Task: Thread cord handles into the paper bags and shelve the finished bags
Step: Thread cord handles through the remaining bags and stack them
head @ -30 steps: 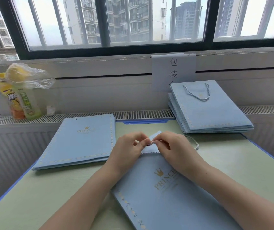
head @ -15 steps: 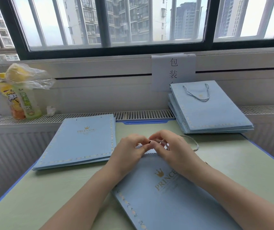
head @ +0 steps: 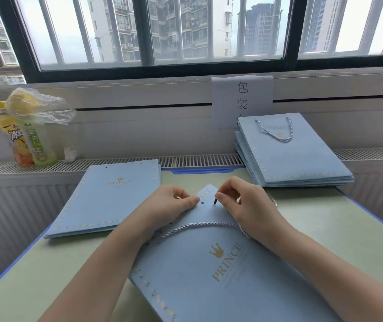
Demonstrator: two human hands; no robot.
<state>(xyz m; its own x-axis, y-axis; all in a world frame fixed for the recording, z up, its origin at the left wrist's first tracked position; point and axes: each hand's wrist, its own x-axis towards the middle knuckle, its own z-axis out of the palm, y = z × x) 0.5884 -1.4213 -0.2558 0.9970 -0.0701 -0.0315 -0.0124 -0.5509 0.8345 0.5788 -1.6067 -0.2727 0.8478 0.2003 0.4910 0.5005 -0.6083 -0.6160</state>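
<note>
Here the threading step is in hand; the paper bag (head: 209, 270) being worked lies flat on the desk (head: 325, 228) at about 6 o'clock from the frame's centre, its top corner turned up between the hands; the left hand (head: 169, 205) pinches that corner just at 9 o'clock of a punched hole (head: 202, 202), steadying it; the right hand (head: 244, 205) pinches the dark tip (head: 215, 201) of the cord (head: 199, 226), which stands just at 3 o'clock of the hole and, as far as I can tell, is not yet through it; the rest of the cord loops across the bag face below the hands; unthreaded bags (head: 109, 196) lie at 9 o'clock, the finished stack (head: 295, 156) at 2 o'clock on the radiator ledge (head: 186, 160); next, I judge, the tip must slide a touch toward 9 o'clock and go down into the hole while the left pinch keeps the flap taut
</note>
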